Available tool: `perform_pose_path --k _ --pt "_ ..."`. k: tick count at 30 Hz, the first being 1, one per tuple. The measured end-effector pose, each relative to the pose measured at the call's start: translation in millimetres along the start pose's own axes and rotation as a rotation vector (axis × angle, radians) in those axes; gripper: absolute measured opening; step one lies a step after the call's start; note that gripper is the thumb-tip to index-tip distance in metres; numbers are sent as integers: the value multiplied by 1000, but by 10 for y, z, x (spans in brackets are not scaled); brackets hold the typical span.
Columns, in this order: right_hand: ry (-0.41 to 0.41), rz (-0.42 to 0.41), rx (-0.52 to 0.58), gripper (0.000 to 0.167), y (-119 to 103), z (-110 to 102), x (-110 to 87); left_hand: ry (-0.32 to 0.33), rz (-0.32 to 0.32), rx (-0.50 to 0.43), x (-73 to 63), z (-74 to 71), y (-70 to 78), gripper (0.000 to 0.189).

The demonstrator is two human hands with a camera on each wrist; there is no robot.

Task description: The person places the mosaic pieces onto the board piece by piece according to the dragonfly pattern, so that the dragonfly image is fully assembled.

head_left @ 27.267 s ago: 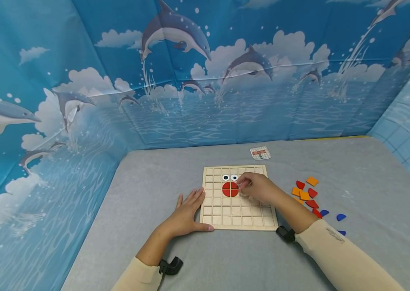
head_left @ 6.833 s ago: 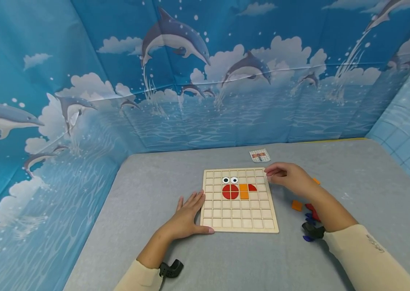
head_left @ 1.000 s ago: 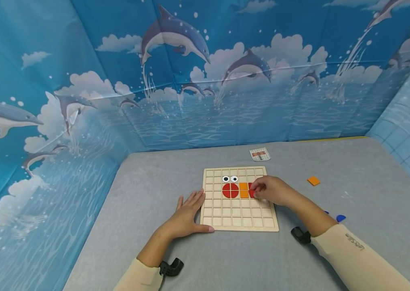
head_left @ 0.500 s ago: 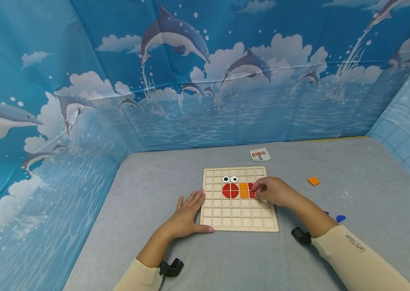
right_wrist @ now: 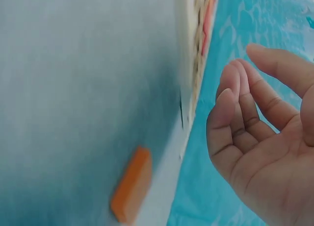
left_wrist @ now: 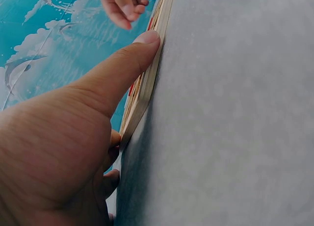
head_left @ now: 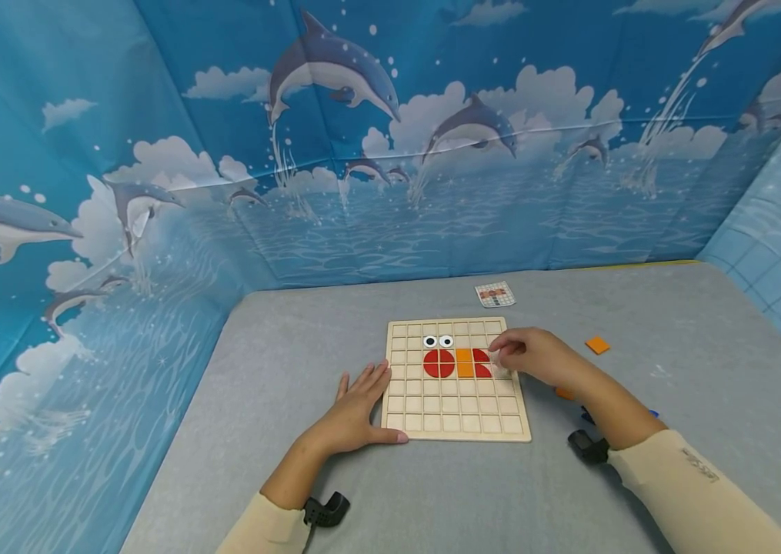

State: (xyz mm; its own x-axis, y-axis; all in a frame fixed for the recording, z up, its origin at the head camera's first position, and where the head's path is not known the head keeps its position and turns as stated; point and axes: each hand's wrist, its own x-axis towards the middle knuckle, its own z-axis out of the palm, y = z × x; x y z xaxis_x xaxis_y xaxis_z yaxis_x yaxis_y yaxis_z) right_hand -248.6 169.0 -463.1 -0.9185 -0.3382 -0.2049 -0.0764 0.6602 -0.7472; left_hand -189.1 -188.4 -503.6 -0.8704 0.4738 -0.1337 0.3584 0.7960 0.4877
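One gridded board | left hand touching edge | right hand above

Lighting is diffuse; the wrist views show soft shadow beside the board and a blurred orange tile.

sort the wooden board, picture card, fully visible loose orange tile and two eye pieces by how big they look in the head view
1. Wooden board
2. Picture card
3. Loose orange tile
4. Left eye piece and right eye piece: they look alike, so I can't rank them
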Motion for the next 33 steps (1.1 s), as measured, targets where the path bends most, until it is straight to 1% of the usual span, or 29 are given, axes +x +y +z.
perform_pose_path --k 7,14,18,21,26,30,33 --pt "24 1 14 29 94 -229 -153 -1 -4 -9 -10 -4 10 117" --pt "18 -19 12 32 225 -363 -297 -1 0 -12 -13 -11 17 117" --pt "-19 -33 10 34 313 -411 -372 -3 -3 -15 -15 -15 23 117" --pt "-47 -22 -1 37 366 -425 -416 -7 -9 -14 -13 -17 26 118" --pt "-84 -29 -42 39 452 -448 -479 -7 -14 -14 -8 -17 26 118" --pt "-132 -49 -59 46 528 -476 -529 -7 -7 -12 -4 -13 20 118" --pt "-164 -73 -96 51 585 -490 -568 -9 -5 -9 -5 -11 14 118"
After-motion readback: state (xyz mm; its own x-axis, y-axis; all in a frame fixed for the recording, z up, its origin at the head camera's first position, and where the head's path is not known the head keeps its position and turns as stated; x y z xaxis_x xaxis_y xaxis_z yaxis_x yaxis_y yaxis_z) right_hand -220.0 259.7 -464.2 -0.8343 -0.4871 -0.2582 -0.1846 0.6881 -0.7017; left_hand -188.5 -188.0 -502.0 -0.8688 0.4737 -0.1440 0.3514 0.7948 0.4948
